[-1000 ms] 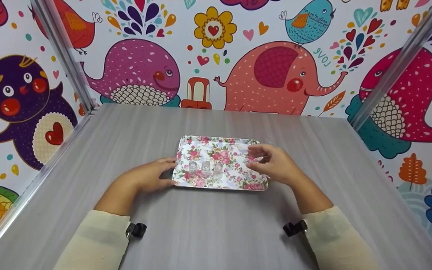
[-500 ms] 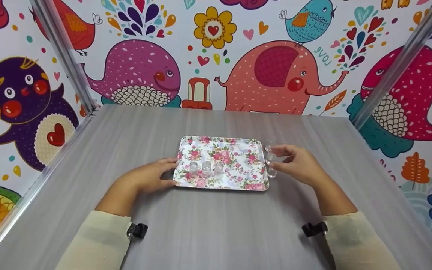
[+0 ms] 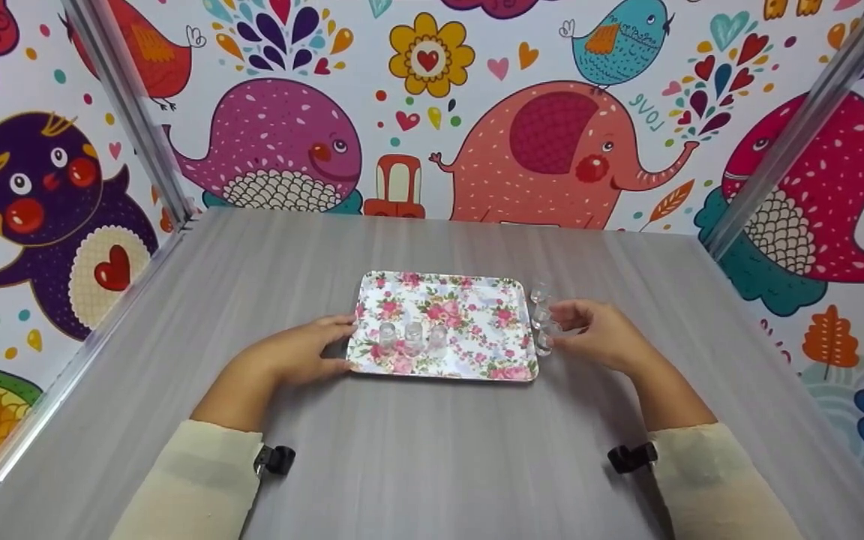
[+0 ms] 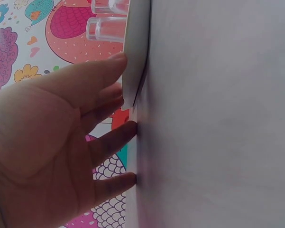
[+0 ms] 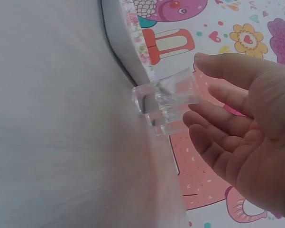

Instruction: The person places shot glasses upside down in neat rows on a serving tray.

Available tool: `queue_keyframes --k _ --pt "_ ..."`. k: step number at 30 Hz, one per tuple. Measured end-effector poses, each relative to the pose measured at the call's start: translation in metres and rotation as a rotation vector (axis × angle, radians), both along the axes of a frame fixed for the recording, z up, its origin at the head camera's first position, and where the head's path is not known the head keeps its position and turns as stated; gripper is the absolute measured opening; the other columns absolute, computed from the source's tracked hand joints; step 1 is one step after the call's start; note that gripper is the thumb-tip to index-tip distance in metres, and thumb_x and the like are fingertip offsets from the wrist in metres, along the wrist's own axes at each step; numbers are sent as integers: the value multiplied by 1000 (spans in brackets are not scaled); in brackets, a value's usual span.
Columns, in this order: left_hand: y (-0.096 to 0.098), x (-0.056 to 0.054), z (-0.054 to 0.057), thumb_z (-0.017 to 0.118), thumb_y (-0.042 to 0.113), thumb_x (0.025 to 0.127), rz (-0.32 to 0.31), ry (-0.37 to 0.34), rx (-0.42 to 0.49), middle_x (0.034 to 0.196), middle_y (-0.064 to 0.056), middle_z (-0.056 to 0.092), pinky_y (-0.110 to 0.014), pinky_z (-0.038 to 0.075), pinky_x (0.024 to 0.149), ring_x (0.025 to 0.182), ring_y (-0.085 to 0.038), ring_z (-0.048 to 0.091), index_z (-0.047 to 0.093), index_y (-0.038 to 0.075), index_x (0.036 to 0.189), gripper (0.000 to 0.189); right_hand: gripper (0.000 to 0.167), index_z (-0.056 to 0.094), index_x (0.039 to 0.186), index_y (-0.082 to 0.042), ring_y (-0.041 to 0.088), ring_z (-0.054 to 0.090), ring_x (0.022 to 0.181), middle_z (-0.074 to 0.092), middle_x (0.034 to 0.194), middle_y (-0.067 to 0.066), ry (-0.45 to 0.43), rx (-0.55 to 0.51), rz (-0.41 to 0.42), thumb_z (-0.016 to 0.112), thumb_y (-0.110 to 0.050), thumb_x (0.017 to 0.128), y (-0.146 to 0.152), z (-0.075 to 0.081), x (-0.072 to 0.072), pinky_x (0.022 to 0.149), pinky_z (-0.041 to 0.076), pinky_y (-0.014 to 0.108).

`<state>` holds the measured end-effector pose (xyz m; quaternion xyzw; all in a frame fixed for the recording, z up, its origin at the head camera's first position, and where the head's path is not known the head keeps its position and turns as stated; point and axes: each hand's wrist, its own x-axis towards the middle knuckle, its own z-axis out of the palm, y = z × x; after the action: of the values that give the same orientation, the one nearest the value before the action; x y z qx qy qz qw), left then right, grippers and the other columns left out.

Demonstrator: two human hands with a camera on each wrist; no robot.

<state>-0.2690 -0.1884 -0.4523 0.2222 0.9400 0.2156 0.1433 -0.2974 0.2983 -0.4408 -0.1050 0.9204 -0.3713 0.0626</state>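
on the tabletop (image 3: pixel 432 457) lies a tray (image 3: pixel 469 361) bearing three glasses (image 3: pixel 413 339); the left hand (image 3: pixel 301 351) touches its left edge, fingers apart; the right hand (image 3: pixel 603 335), fingers parted, is just beside more glasses (image 3: pixel 539 321) along the tray's right edge.

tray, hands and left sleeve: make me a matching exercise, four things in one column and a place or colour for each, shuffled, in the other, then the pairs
1. tray
2. left hand
3. right hand
4. left sleeve

A. next to the clear glasses that stand off the tray
B. cream
C. flat on the grey table
D. at the tray's left edge

Pairs: 1-C, 2-D, 3-A, 4-B
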Motion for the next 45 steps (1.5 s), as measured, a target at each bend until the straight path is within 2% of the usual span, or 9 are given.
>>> queue_keyframes --k 4,8,16,23,32,39,45 --pt "1 -1 0 70 32 104 -2 -7 -3 175 -10 35 -58 31 132 162 -38 34 46 7 162 68 59 69 139 -7 26 69 108 75 122 13 -40 18 13 90 -26 88 -1 -9 -2 86 61 26" --pt "1 -2 0 71 32 104 -2 -10 -8 176 -10 35 -59 31 132 162 -38 34 46 7 163 68 52 70 133 -11 21 64 98 71 112 9 -72 50 22 90 -26 87 -1 -20 -4 79 57 26" --pt "1 -2 1 71 31 104 -10 -5 -10 175 -11 35 -59 31 132 162 -39 34 46 6 162 68 38 72 121 -7 15 60 83 66 93 3 -38 42 43 87 -14 86 1 -33 -8 68 54 24" --pt "2 -2 0 71 32 104 -23 8 0 174 -13 36 -60 31 131 161 -40 35 47 4 161 68 34 74 114 -3 13 59 79 68 89 2 -14 41 49 87 -13 85 1 -36 -9 65 52 23" --pt "2 -3 -1 70 34 105 -14 2 -7 175 -11 35 -59 30 132 162 -39 34 46 7 163 68 33 76 111 -9 15 59 80 67 88 1 -19 49 24 91 -21 84 1 -27 -8 68 51 26" --pt "0 -2 -1 70 33 105 -30 25 -1 174 -14 37 -59 31 131 161 -41 36 47 6 161 67 33 76 114 -12 20 62 92 74 102 6 -61 16 -31 88 -26 87 -9 -12 -6 76 55 27" --pt "-2 -2 -2 70 32 105 -31 28 10 174 -15 37 -60 31 131 161 -42 35 47 5 161 67 34 76 120 -15 23 67 99 79 111 7 -83 -18 -43 85 -27 90 -29 -2 -8 83 60 28"
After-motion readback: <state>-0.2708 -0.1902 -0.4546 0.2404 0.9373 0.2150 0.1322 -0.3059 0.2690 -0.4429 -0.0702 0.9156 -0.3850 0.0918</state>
